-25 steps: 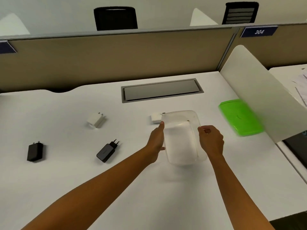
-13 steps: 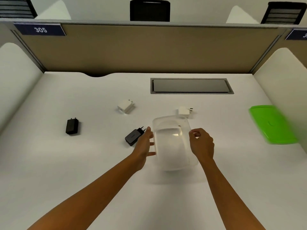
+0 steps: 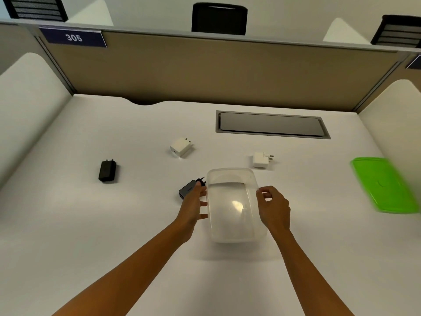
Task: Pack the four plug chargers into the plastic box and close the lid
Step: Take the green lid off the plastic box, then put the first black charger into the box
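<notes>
A: Why do both hands flank the clear, empty plastic box [image 3: 233, 205] mid-desk?

B: Steadying it, I'd say — left hand [image 3: 193, 205] spread against one wall, right hand [image 3: 273, 207] curled at the other. Chargers lie outside; green plastic lid [image 3: 385, 184] waits by the right edge.

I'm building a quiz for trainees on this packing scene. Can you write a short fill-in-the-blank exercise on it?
1. The clear plastic box holds ____ chargers.
2. The lid, lying apart from the box, is coloured ____.
3. The left hand partly covers a ____ charger.
4. The desk bears two black chargers and two ____ ones.

Missing words: no; green; black; white
</notes>
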Demonstrator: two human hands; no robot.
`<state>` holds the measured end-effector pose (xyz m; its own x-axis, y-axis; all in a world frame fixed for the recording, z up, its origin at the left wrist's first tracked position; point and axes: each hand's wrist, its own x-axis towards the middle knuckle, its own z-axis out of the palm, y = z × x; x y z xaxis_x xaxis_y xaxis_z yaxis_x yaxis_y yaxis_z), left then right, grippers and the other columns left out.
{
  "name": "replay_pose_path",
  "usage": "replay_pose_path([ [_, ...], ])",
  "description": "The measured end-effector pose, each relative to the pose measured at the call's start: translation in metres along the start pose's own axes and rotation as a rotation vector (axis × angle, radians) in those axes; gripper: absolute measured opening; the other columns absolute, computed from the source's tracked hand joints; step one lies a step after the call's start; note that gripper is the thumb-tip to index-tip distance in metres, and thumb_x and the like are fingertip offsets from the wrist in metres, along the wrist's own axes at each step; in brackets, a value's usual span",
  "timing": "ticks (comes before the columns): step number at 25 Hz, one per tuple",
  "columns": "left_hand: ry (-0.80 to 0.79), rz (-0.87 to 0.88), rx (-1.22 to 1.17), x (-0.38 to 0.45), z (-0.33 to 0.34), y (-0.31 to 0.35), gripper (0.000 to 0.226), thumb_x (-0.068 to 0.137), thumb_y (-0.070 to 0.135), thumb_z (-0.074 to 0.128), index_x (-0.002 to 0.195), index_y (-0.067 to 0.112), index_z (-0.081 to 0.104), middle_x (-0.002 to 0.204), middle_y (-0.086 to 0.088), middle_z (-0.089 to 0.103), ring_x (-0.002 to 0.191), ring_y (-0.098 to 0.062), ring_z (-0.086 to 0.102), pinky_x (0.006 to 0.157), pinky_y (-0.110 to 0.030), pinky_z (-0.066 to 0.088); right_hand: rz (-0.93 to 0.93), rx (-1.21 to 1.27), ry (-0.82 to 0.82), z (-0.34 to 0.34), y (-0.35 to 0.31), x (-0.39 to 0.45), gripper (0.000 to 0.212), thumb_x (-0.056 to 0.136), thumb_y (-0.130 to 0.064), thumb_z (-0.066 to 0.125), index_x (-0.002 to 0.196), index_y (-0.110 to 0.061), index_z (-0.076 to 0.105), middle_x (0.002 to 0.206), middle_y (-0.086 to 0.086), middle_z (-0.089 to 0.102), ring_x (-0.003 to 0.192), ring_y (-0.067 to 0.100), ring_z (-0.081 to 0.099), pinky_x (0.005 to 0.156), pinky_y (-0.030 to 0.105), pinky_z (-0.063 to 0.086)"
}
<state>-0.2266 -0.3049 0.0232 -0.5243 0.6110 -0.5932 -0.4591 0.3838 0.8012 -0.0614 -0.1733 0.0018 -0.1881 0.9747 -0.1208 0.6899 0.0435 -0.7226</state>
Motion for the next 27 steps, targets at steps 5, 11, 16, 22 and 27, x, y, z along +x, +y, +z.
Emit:
replay_pose_path([
  [5,0.149,0.199,0.161,0.017,-0.023,-0.026,0.033,0.103,0.043,0.039,0.122,0.026,0.059,0.124,0.003,0.060,0.114,-0.020,0.057,0.091,-0.031,0.047,-0.028,0.006,-0.010,0.000,-0.001,0.006,0.033,0.092,-0.042,0.060,0.114,-0.018,0.061,0.108,0.001,0.069,0.082,0.017,0.063,0.071,0.028,0.045],
  [11,0.465,0.478,0.645,0.052,-0.095,-0.072,0.034,0.098,0.024,0.055,0.129,0.010,0.056,0.130,-0.006,0.057,0.123,-0.027,0.054,0.105,-0.040,0.043,-0.294,0.013,0.038,0.008,-0.041,0.019,0.036,0.091,-0.036,0.062,0.121,-0.018,0.056,0.116,-0.001,0.062,0.110,0.018,0.053,0.084,0.025,0.042],
  [16,0.414,0.529,1.173,0.069,-0.147,-0.092,0.063,0.101,0.046,0.033,0.156,0.018,0.025,0.165,-0.001,0.018,0.154,-0.020,0.009,0.125,-0.042,0.009,-0.658,-0.121,-0.288,0.050,-0.094,0.015,0.026,0.091,-0.033,0.061,0.115,-0.022,0.060,0.107,-0.008,0.064,0.105,0.011,0.051,0.086,0.024,0.044],
  [22,0.403,0.519,1.260,0.071,-0.150,-0.092,0.066,0.099,0.053,0.024,0.158,0.024,0.016,0.167,0.004,0.008,0.154,-0.015,-0.001,0.126,-0.044,0.002,-0.975,-0.754,-0.793,0.114,-0.147,0.015,0.046,0.081,-0.026,0.072,0.124,-0.019,0.056,0.122,0.000,0.058,0.113,0.020,0.052,0.079,0.030,0.042],
  [27,0.406,0.521,1.240,0.071,-0.150,-0.092,0.065,0.100,0.051,0.027,0.158,0.024,0.018,0.167,0.004,0.010,0.154,-0.014,0.000,0.126,-0.044,0.003,-0.996,-1.109,-0.868,0.150,-0.149,0.015,0.045,0.074,-0.009,0.076,0.116,-0.012,0.060,0.120,0.009,0.059,0.104,0.029,0.062,0.070,0.032,0.041],
])
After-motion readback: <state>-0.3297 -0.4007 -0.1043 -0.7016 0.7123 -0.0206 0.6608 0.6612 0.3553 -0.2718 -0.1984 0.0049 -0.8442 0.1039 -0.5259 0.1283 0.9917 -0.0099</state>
